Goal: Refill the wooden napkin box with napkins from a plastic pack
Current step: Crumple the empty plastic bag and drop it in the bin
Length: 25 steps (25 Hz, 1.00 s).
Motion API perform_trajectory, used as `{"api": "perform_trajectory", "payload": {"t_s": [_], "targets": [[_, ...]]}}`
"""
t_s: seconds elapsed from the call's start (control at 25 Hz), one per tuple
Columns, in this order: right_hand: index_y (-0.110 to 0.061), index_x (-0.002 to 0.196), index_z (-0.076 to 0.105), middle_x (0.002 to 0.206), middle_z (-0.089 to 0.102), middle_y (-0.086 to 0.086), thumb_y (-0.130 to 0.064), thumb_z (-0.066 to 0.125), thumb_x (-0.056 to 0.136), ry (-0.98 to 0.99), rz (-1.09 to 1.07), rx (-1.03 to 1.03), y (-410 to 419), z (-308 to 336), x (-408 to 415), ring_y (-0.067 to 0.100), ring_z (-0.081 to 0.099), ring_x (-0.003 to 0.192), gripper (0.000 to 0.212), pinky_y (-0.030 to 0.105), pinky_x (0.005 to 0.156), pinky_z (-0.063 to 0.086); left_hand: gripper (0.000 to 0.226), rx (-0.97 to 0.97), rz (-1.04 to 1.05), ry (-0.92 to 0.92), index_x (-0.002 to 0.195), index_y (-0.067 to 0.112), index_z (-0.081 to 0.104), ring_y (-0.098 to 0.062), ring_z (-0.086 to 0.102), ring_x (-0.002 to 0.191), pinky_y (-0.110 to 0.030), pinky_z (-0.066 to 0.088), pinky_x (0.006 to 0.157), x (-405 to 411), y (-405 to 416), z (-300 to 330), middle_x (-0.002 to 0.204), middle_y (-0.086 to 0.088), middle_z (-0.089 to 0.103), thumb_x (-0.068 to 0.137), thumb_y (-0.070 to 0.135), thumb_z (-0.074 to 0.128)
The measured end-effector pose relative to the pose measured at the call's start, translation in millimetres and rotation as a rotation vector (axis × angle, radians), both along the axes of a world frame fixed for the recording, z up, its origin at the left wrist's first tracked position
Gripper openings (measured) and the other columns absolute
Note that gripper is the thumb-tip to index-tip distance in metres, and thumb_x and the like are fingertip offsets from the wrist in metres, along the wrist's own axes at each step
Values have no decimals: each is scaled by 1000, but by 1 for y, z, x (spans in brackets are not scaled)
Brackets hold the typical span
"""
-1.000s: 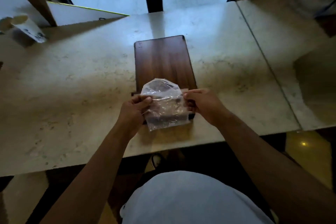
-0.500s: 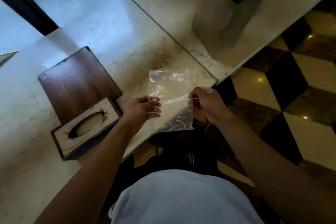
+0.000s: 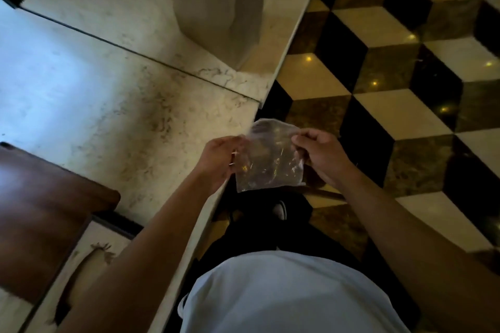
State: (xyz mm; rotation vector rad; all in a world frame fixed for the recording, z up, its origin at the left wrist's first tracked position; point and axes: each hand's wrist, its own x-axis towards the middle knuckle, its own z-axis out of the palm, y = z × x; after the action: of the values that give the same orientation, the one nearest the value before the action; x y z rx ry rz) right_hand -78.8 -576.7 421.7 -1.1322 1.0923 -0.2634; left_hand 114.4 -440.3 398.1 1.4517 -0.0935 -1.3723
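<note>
A clear plastic pack (image 3: 267, 159), flat and see-through with no napkins visible inside, is stretched between both hands past the counter's edge, over the floor. My left hand (image 3: 220, 161) pinches its left side and my right hand (image 3: 318, 155) pinches its upper right corner. The wooden napkin box (image 3: 40, 227) lies on the marble counter (image 3: 116, 105) at the lower left, its dark brown side up and its pale slotted face (image 3: 81, 276) turned toward me. The box is partly cut off by the frame.
A checkered floor (image 3: 392, 76) of black, cream and brown tiles fills the right side. A second marble slab with a pale bulky shape (image 3: 213, 5) on it sits at the top. My white shirt (image 3: 284, 295) fills the bottom centre.
The view has swung right, away from the box. Both hands have carried the plastic pack from above the box to beyond the counter's edge, still gripping it.
</note>
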Motion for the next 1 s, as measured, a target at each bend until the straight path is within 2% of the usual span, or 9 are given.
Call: {"api": "perform_trajectory", "payload": {"t_s": [0.2, 0.36, 0.48, 0.6, 0.72, 0.8, 0.88, 0.92, 1.0], "targets": [[-27, 107, 74, 64, 64, 0, -8, 57, 101, -54, -95, 51, -22, -14, -37, 13, 55, 57, 26, 31, 59, 43, 20, -3, -121, 18, 107, 3, 71, -19, 60, 51, -31, 53, 50, -16, -36, -14, 73, -12, 68, 100, 0, 53], [-24, 80, 82, 61, 64, -1, -1, 48, 102, -146, -165, 137, -42, -28, -53, 12, 56, 57, 47, 27, 60, 45, 43, -33, -112, 128, 83, 12, 81, -19, 66, 55, -30, 57, 52, -34, -63, -24, 71, -10, 73, 98, -6, 45], [-16, 62, 76, 66, 69, 3, 0, 42, 99, -194, -229, 225, -63, -49, -73, 15, 64, 64, 53, 32, 67, 51, 28, 33, -86, 219, 84, -5, 73, -25, 67, 66, -33, 60, 59, -51, -87, -37, 80, -18, 71, 87, -1, 45], [-7, 78, 80, 75, 77, 9, -14, 48, 100, -156, -277, 314, -87, -75, -97, 22, 74, 71, 39, 36, 63, 61, 29, 123, -129, 152, 98, -7, 67, -27, 66, 73, -39, 58, 67, -61, -116, -56, 84, -18, 69, 84, 12, 51], [-15, 93, 80, 81, 72, 0, -12, 69, 93, -27, -174, 172, -107, -108, -116, 16, 70, 74, 11, 29, 64, 57, 22, 196, -246, 35, 107, 7, 77, -27, 75, 95, -39, 62, 75, -75, -152, -72, 99, -9, 78, 90, 16, 67], [-23, 107, 76, 89, 63, 1, -5, 77, 83, 25, -108, 70, -121, -136, -129, 15, 64, 81, 30, 30, 70, 53, 54, 251, -296, 58, 138, 17, 59, -29, 72, 112, -43, 62, 81, -87, -171, -94, 123, -10, 72, 86, 11, 76], [-34, 119, 70, 92, 64, -7, -2, 80, 78, 46, -130, 48, -133, -169, -139, 10, 69, 87, 53, 25, 74, 56, 82, 345, -352, 103, 153, 20, 40, -29, 70, 118, -44, 62, 82, -99, -187, -125, 131, -12, 68, 83, 8, 81], [-38, 124, 66, 93, 66, -10, -2, 80, 78, 75, -139, 37, -137, -187, -141, 9, 71, 89, 60, 24, 74, 58, 76, 380, -404, 108, 150, 14, 44, -31, 69, 120, -46, 61, 86, -104, -193, -141, 131, -13, 69, 84, 8, 81], [-33, 133, 58, 96, 68, -8, -2, 80, 81, 151, -158, 34, -143, -227, -144, 9, 73, 93, 64, 22, 71, 59, 37, 452, -493, 54, 122, 7, 68, -35, 67, 122, -53, 56, 100, -115, -203, -179, 124, -16, 73, 86, 6, 78]]}}
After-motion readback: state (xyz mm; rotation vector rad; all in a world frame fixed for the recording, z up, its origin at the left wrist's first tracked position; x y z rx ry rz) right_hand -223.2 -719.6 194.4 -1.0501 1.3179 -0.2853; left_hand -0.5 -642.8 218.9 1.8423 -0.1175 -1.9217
